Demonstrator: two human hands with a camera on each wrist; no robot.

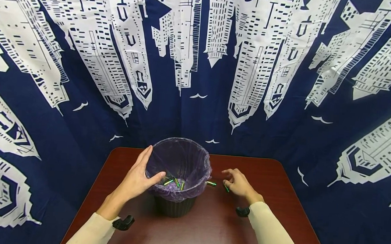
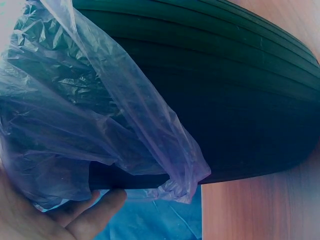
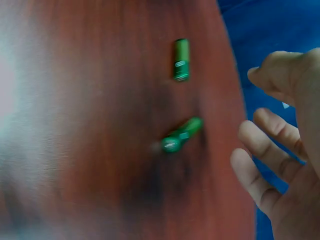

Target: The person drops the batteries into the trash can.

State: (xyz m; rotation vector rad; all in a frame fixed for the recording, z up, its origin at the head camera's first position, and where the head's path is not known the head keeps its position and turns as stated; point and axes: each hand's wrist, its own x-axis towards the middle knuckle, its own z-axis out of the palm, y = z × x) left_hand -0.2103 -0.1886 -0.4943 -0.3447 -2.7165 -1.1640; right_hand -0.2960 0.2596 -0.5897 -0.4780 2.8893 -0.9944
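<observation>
A dark ribbed waste bin [image 1: 174, 208] stands on the table, its rim covered by a translucent purple bin liner [image 1: 200, 190]. Several green and gold batteries [image 1: 177, 182] lie on the liner inside. My left hand [image 1: 133, 180] rests at the bin's left rim, thumb and fingers spread wide; in the left wrist view its fingers [image 2: 102, 214] are beside the liner. Right of the bin, my right hand [image 1: 240, 183] hovers with fingers loosely bent, holding nothing. Two batteries lie on the table near it, one [image 1: 211, 183] beside the bin, the other [image 1: 226, 188] partly under the hand.
The reddish-brown wooden table [image 1: 220, 226] has rounded far corners. Behind and around it hangs a dark blue cloth [image 1: 196, 114] printed with white upside-down buildings. Dark straps with small devices sit on both wrists, over cream sleeves [image 1: 271, 229].
</observation>
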